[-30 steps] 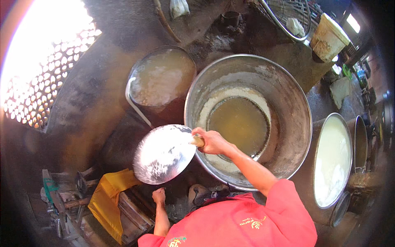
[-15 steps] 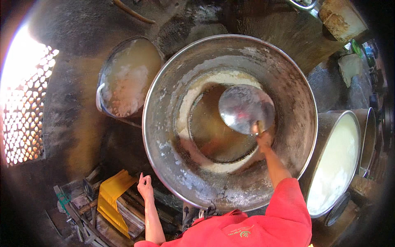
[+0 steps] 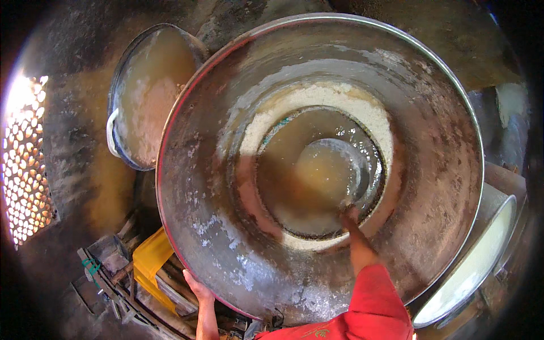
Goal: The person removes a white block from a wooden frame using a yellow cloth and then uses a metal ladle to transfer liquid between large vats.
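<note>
A large round metal vat (image 3: 436, 187) with a wide flared wall fills the middle of the view. Cloudy brownish liquid (image 3: 283, 187) lies in its central well, ringed by a pale, crumbly-looking crust (image 3: 317, 93). My right hand (image 3: 350, 216) reaches down into the well, closed at the near edge of a round, shallow metal scoop (image 3: 362, 175). The scoop is dipped, with liquid over much of its bowl; its handle is hidden by my hand. At the vat's near left, my left hand (image 3: 199, 288) is on the rim, its fingers partly hidden.
An oval tub (image 3: 113, 133) of cloudy liquid with a white handle stands at the left. A metal drum (image 3: 504, 226) of whitish liquid is at the right. Yellow sheeting (image 3: 152, 255) drapes over wood pieces (image 3: 122, 306) at lower left. A perforated opening (image 3: 25, 170) lets in light.
My right hand has turned the scoop over and lowered it into the liquid. My left hand has come onto the vat's rim. The view has moved closer over the vat.
</note>
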`<act>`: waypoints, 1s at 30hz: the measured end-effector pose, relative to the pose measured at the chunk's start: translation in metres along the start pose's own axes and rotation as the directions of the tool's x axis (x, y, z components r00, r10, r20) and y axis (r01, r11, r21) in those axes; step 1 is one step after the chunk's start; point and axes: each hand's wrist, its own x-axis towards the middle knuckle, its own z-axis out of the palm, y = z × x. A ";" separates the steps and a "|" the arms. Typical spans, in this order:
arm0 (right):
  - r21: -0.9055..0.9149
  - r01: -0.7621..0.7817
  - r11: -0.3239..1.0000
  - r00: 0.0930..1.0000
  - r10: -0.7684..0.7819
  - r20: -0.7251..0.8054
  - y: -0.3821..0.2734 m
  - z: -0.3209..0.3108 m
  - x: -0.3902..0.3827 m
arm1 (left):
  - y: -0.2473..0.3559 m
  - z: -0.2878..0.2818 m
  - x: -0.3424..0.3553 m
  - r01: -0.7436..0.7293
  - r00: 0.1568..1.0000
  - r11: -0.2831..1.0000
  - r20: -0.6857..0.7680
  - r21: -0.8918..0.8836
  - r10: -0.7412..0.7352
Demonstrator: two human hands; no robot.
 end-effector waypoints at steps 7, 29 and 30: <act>0.508 -0.228 0.831 0.891 -0.033 0.454 0.007 0.061 -0.091 | 0.001 0.003 0.001 -0.063 0.997 0.998 0.046 -0.007 0.063; 0.595 -0.355 0.722 0.778 -0.125 0.616 -0.064 -0.215 -0.415 | -0.177 -0.255 -0.064 -0.036 0.998 0.998 -0.044 0.054 0.039; 0.592 -0.388 0.707 0.776 -0.096 0.624 -0.052 -0.228 -0.423 | -0.193 -0.274 -0.077 0.095 0.995 0.993 0.012 0.067 -0.096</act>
